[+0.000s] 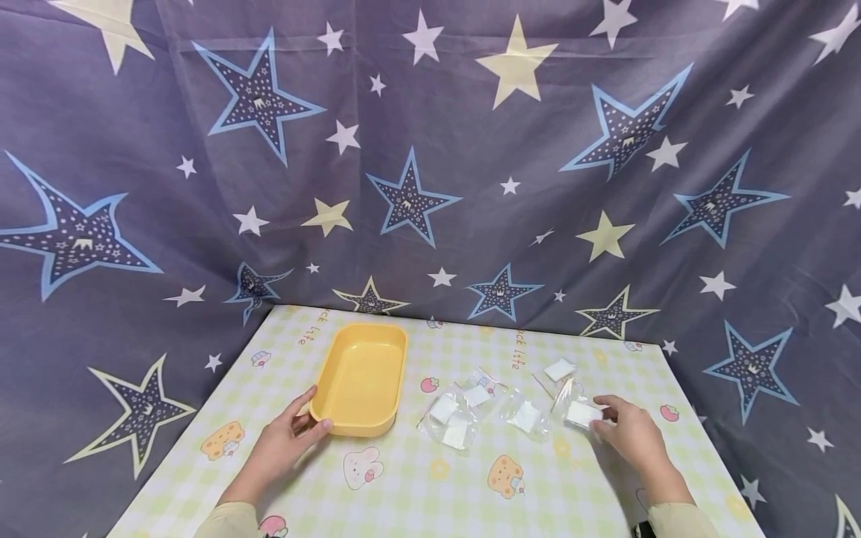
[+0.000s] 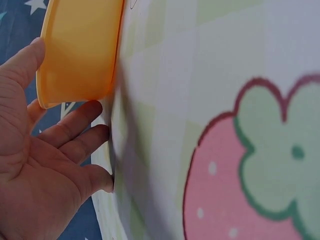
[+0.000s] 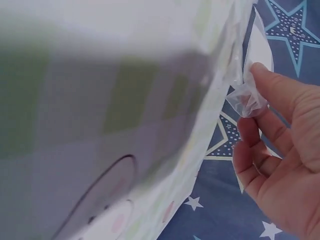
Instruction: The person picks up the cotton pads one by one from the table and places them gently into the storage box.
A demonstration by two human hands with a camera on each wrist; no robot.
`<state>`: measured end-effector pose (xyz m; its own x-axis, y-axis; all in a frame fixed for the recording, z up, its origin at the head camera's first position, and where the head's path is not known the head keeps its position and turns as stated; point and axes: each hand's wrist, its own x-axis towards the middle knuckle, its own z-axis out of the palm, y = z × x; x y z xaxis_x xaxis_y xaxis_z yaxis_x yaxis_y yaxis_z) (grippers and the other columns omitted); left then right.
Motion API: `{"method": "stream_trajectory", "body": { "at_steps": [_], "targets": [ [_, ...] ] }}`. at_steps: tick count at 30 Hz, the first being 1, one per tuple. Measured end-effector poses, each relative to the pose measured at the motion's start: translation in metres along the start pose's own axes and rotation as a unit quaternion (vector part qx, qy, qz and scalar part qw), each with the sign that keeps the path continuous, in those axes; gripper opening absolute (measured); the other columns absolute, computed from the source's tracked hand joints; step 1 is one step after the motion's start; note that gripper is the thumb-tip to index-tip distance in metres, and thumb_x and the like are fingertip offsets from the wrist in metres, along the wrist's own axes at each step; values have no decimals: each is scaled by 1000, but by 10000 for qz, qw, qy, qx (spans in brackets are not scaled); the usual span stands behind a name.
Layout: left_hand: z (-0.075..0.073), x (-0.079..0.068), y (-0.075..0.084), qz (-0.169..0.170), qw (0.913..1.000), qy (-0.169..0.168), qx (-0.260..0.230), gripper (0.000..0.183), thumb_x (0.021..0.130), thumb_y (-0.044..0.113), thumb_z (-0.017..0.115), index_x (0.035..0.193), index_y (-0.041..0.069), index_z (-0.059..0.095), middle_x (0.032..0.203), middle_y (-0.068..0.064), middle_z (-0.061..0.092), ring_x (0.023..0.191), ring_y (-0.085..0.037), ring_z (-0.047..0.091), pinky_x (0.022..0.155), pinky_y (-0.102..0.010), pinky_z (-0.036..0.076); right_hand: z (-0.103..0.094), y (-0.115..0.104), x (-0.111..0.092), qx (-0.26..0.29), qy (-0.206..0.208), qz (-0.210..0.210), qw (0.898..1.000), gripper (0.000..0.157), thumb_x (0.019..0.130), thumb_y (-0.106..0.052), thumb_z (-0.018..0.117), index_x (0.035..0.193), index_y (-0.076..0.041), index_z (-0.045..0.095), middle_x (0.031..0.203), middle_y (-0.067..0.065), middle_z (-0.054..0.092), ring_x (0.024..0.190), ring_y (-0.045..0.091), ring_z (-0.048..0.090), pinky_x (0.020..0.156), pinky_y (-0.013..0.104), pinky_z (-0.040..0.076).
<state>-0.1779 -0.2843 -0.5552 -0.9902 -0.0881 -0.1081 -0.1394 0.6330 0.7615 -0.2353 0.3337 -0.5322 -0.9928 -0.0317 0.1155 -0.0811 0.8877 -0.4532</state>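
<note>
A yellow rectangular plastic box (image 1: pixel 364 377) stands open-topped on the left part of the table. My left hand (image 1: pixel 285 442) holds its near left corner, the thumb (image 2: pixel 31 59) on the rim and other fingers by the outer wall. At the right, my right hand (image 1: pixel 632 432) pinches a small clear plastic bag (image 1: pixel 582 414) with a white piece inside. In the right wrist view the bag (image 3: pixel 260 52) sits between thumb and fingers, its crumpled film hanging below the thumb. Another clear bag (image 1: pixel 560 369) with a white piece lies just beyond it.
Several more clear bags with white pieces lie mid-table, among them one bag (image 1: pixel 527 417) nearer the right hand and one (image 1: pixel 454 431) nearer the box. A checked cartoon cloth (image 1: pixel 403 501) covers the table. Behind hangs a star-patterned dark curtain (image 1: pixel 464 127).
</note>
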Motion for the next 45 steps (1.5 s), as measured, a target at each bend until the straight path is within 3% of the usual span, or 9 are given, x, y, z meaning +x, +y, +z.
{"method": "stream_trajectory", "body": {
  "at_steps": [6,15,27,36,45],
  "targets": [
    [-1,1,-2,44,10000,13,-8,99,94,70,70,172,27,27,151,-20,62,145,-42,57,124,-66,38,-4,-9,5,311,225,-175,9991,47,92,-21,84,134,-3,71,108,18,82,101,38,77,85,55,60],
    [1,-3,-5,36,10000,21,-56,97,95,68,70,171,26,27,149,-19,64,144,-43,58,122,-66,40,-1,-33,16,661,380,-362,9964,44,92,-18,85,131,-3,72,106,17,82,98,34,77,81,41,61],
    [3,-4,-5,49,10000,43,-40,96,95,66,72,171,23,30,146,-15,68,142,-39,61,121,-62,43,7,-66,30,962,347,-524,9934,40,91,-16,86,128,-3,75,102,12,82,94,28,76,83,39,60],
    [2,-3,2,86,9999,62,-22,95,96,64,72,170,22,31,146,-18,67,141,-39,61,118,-61,46,8,-86,40,1102,329,-677,9911,39,93,-15,84,129,-3,74,104,15,82,97,31,76,86,44,62],
    [2,-1,-1,26,10000,7,-66,99,94,70,71,171,24,29,149,-18,65,144,-40,58,120,-63,44,13,-101,44,1245,293,-724,9891,39,92,-13,84,128,-3,75,97,10,80,93,27,76,82,39,61]
  ]
}}
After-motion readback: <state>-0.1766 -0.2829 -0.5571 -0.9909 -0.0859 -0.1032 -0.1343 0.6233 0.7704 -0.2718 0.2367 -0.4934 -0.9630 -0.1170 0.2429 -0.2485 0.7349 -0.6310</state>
